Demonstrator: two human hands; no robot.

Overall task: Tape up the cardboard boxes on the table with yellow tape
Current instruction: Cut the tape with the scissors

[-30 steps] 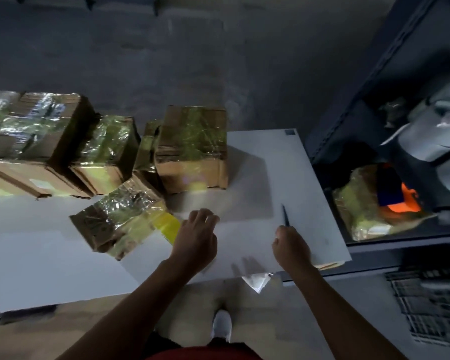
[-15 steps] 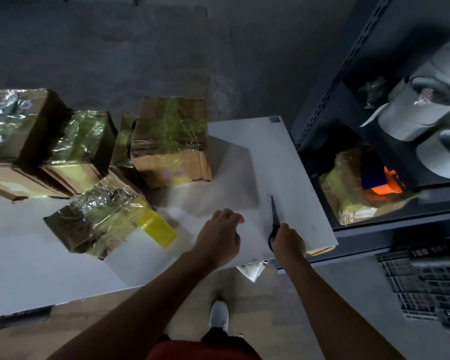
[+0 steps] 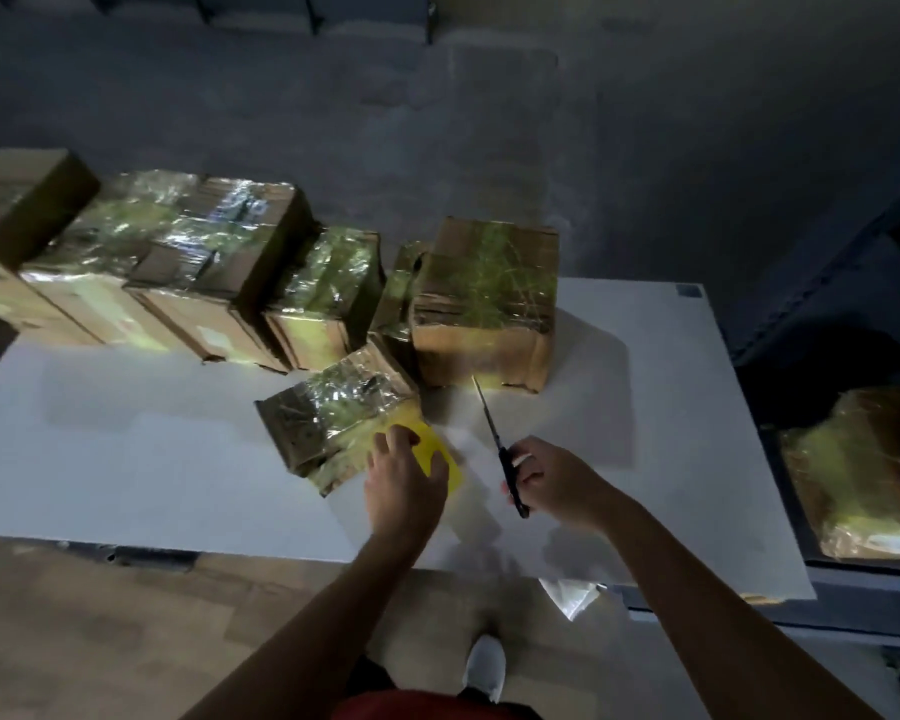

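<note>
At the right, a dark metal shelf is being shown, and a plastic-wrapped bundle with orange and blue inside is being stored on it. A white shoe is being rested on the wooden floor, near a crumpled clear plastic scrap.

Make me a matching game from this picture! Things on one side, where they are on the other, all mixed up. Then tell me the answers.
Things:
1. scissors
2. yellow tape
3. white shoe
4. cardboard boxes

Places:
A. on the floor, by the table's near edge
B. in the fingers of the right hand
C. in a row on the white table
D. at the left hand, sticking off the small box

Pairs: 1-B, 2-D, 3-A, 4-C.
</note>
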